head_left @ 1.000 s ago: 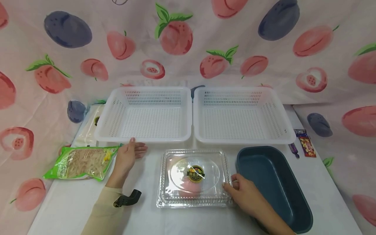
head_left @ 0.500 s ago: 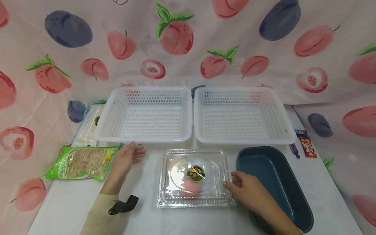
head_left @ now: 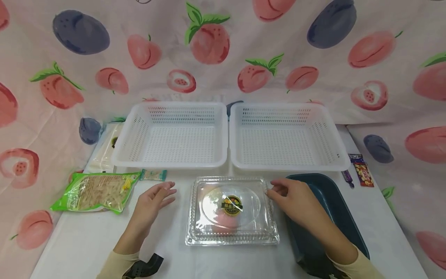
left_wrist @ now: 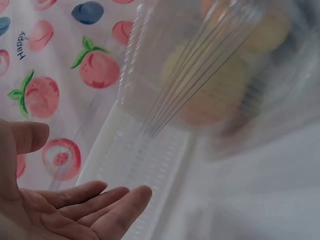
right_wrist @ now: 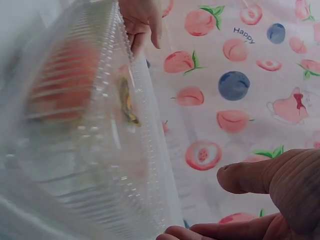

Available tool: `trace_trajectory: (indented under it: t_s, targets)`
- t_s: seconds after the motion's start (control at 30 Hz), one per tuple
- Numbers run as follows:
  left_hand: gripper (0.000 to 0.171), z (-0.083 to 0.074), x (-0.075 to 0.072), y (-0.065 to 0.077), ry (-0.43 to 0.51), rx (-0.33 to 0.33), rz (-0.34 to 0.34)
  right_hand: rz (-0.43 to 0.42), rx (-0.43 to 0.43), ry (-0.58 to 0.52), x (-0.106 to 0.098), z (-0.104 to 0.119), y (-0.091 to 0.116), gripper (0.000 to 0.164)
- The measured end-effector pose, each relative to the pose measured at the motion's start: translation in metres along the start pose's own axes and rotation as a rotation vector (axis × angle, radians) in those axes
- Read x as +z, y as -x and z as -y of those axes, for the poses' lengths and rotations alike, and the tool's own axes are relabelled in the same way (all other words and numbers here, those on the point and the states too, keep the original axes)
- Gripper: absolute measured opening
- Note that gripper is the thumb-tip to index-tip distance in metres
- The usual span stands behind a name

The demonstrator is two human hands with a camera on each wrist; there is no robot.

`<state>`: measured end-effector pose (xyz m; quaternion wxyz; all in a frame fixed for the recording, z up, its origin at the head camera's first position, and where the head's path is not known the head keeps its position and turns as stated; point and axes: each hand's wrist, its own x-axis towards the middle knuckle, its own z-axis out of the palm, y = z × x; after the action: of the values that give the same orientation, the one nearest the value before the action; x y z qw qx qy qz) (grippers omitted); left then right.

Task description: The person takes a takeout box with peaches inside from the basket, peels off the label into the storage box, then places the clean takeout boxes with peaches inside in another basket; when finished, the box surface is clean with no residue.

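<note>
Peach-print cloth (head_left: 278,38) fills the whole back wall, and below it runs the white worktop (head_left: 216,263), with the left basket (head_left: 181,145) and right basket (head_left: 275,145) side by side along the far edge, nothing in either! Swing to the right edge and there's the blue basin (head_left: 338,209), partly behind a forearm; and here's the centre of attention, the clear lidded box (head_left: 231,224), mid-worktop in front of the baskets, lid down, fruit-like shapes inside. Towards the left edge lies the green bag (head_left: 99,192). Now the hands: the left hand (head_left: 150,205) is spread loosely, well apart from the box and gripping nothing; the right hand (head_left: 292,197), thumb and fingers apart, is right at the box's right rim, pinching nothing, and whether it touches I can't tell. I'd call this step lining up around the box; any move on it would call for the right fingers to settle on that rim and the left to come across to the opposite side. Smallest last: a red snack packet (head_left: 364,174) by the right edge, and a turquoise packet (head_left: 153,175) just beside the green bag
</note>
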<state>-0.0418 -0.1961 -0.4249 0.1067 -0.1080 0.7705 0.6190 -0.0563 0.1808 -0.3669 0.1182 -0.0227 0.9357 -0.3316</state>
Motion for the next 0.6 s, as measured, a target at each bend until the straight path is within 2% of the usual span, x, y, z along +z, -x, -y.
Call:
trace_trajectory:
  t_s: [0.1, 0.3, 0.6]
  targets:
    - [0.052, 0.005, 0.01, 0.007, -0.031, -0.013, 0.006, -0.011, -0.059, -0.023, -0.001, 0.009, -0.009, 0.042]
    - [0.059, 0.013, 0.03, 0.013, -0.049, -0.036, 0.035, 0.041, -0.117, -0.037, 0.007, 0.029, -0.021, 0.037]
    - [0.071, 0.019, 0.044, 0.02, -0.023, -0.073, 0.066, 0.113, -0.169, 0.067, 0.025, 0.05, -0.036, 0.026]
